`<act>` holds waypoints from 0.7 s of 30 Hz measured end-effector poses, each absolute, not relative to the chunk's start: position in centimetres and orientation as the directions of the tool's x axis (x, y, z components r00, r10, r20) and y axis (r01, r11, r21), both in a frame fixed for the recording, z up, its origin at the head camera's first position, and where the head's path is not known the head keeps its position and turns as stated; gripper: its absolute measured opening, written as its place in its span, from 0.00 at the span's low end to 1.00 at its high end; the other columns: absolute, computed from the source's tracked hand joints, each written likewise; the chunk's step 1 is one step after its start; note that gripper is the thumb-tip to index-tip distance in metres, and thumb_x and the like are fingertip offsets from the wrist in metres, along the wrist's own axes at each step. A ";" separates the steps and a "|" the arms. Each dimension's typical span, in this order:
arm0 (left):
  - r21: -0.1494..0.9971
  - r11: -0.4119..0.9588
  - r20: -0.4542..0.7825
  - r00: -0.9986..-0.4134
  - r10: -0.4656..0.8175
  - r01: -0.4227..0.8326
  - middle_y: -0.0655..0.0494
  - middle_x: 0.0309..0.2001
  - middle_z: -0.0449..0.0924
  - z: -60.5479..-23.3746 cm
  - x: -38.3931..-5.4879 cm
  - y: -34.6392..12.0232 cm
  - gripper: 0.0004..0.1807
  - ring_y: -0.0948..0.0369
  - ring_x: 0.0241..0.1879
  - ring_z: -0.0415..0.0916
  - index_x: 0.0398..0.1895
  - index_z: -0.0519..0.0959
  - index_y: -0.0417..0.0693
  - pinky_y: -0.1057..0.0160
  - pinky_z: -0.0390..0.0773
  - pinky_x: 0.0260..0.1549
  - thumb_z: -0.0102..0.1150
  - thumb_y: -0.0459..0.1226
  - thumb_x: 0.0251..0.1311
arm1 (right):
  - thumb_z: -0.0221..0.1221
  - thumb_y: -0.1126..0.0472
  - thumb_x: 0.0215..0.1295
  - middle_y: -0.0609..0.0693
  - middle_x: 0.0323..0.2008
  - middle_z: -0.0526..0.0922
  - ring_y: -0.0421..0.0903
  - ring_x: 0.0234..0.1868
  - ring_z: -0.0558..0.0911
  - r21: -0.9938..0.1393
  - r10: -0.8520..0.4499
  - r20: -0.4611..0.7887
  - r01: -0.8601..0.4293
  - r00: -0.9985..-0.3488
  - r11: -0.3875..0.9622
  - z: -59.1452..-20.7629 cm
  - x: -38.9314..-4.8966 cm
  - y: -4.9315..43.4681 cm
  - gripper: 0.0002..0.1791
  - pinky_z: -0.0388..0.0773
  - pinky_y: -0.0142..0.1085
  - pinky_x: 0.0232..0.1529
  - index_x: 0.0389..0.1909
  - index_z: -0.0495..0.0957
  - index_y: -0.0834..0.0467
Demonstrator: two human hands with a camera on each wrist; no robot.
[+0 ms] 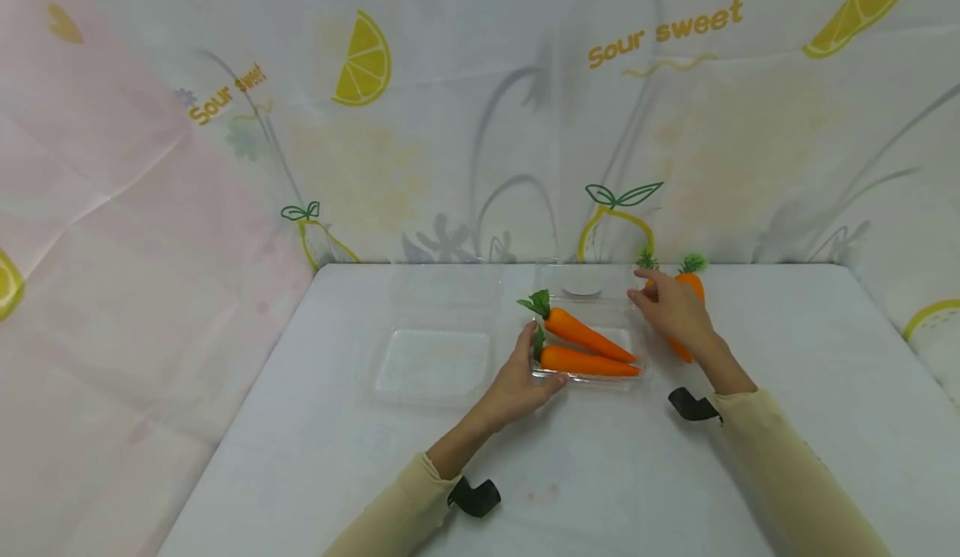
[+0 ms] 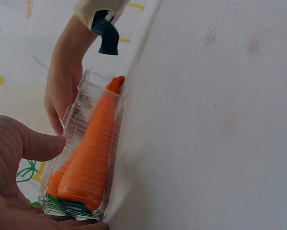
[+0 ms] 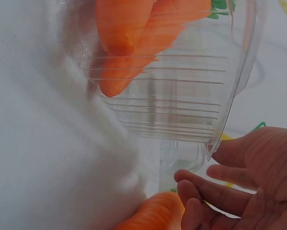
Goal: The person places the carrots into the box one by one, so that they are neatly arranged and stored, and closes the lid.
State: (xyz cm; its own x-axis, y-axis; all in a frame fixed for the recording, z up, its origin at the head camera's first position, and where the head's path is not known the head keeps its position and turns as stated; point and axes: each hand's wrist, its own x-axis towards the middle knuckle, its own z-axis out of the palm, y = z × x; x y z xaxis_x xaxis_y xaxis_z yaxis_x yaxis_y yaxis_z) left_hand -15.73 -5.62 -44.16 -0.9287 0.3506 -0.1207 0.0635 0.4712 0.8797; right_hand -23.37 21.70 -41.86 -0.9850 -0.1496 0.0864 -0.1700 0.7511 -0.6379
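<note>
A clear plastic box (image 1: 640,323) with its lid (image 1: 553,280) folded back holds two orange carrots, an upper one (image 1: 588,333) and a lower one (image 1: 585,361), both with green tops at the left. My left hand (image 1: 516,392) grips the box's left end, its thumb along the near side. At the box's right back corner is my right hand (image 1: 675,307). The right wrist view shows that thumb (image 3: 232,151) at the rim, the other fingers loosely bent below it. Two more carrots lie by the right hand, one (image 1: 693,284) partly covered by it.
Left of the filled box sits another clear plastic box (image 1: 433,363), its lid laid back toward the wall. Both stand on a white table (image 1: 300,449). A printed cloth (image 1: 465,123) hangs behind the table's far edge. Black wrist pieces (image 1: 476,497) stick out from both sleeves.
</note>
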 end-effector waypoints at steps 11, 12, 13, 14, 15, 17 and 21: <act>0.880 0.471 -0.124 -0.927 0.355 0.062 0.41 0.76 0.49 -44.0 -15.7 -5.7 0.50 0.47 0.72 0.54 0.79 0.42 0.46 0.44 0.59 0.67 0.62 0.47 0.62 | 0.58 0.58 0.71 0.65 0.48 0.82 0.62 0.51 0.79 -0.660 -0.135 0.095 -0.164 -0.986 0.733 -41.6 -23.1 21.8 0.30 0.75 0.57 0.52 0.70 0.63 0.65; 0.881 0.469 -0.122 -0.926 0.356 0.064 0.41 0.76 0.49 -44.0 -15.7 -5.7 0.50 0.47 0.72 0.54 0.78 0.42 0.46 0.44 0.59 0.67 0.62 0.47 0.62 | 0.59 0.59 0.71 0.65 0.48 0.82 0.62 0.51 0.79 -0.661 -0.133 0.105 -0.169 -0.986 0.731 -41.5 -23.0 21.9 0.30 0.75 0.57 0.52 0.69 0.63 0.65; 0.882 0.467 -0.118 -0.926 0.358 0.067 0.41 0.76 0.49 -44.0 -15.7 -5.7 0.50 0.47 0.72 0.54 0.78 0.42 0.45 0.44 0.59 0.67 0.62 0.47 0.62 | 0.59 0.59 0.70 0.64 0.47 0.82 0.62 0.51 0.79 -0.662 -0.130 0.117 -0.175 -0.985 0.729 -41.5 -23.0 21.9 0.31 0.75 0.57 0.51 0.69 0.63 0.65; 0.882 0.466 -0.116 -0.926 0.359 0.070 0.41 0.76 0.49 -44.0 -15.7 -5.6 0.50 0.47 0.72 0.54 0.78 0.42 0.45 0.44 0.59 0.67 0.62 0.47 0.62 | 0.60 0.59 0.70 0.64 0.47 0.82 0.62 0.50 0.79 -0.663 -0.129 0.128 -0.182 -0.983 0.726 -41.5 -22.9 21.9 0.31 0.75 0.57 0.51 0.69 0.63 0.64; 0.882 0.466 -0.114 -0.926 0.359 0.072 0.41 0.76 0.50 -44.0 -15.7 -5.6 0.50 0.47 0.72 0.54 0.78 0.42 0.45 0.44 0.59 0.67 0.61 0.47 0.62 | 0.60 0.59 0.69 0.64 0.46 0.82 0.62 0.50 0.79 -0.665 -0.128 0.138 -0.188 -0.982 0.723 -41.4 -22.9 21.9 0.32 0.75 0.57 0.50 0.70 0.63 0.64; 0.881 0.467 -0.111 -0.927 0.359 0.075 0.41 0.76 0.50 -44.1 -15.7 -5.6 0.50 0.46 0.72 0.55 0.78 0.42 0.46 0.44 0.60 0.67 0.61 0.48 0.62 | 0.62 0.60 0.68 0.64 0.46 0.83 0.62 0.49 0.79 -0.670 -0.123 0.161 -0.200 -0.979 0.715 -41.5 -22.8 22.1 0.32 0.75 0.57 0.49 0.70 0.63 0.64; 0.880 0.468 -0.111 -0.926 0.362 0.077 0.41 0.76 0.49 -44.1 -15.7 -5.6 0.50 0.47 0.72 0.54 0.78 0.42 0.46 0.44 0.60 0.67 0.61 0.48 0.62 | 0.64 0.62 0.65 0.63 0.44 0.83 0.62 0.47 0.80 -0.667 -0.106 0.205 -0.218 -0.973 0.712 -41.7 -22.8 22.3 0.35 0.74 0.57 0.50 0.70 0.62 0.64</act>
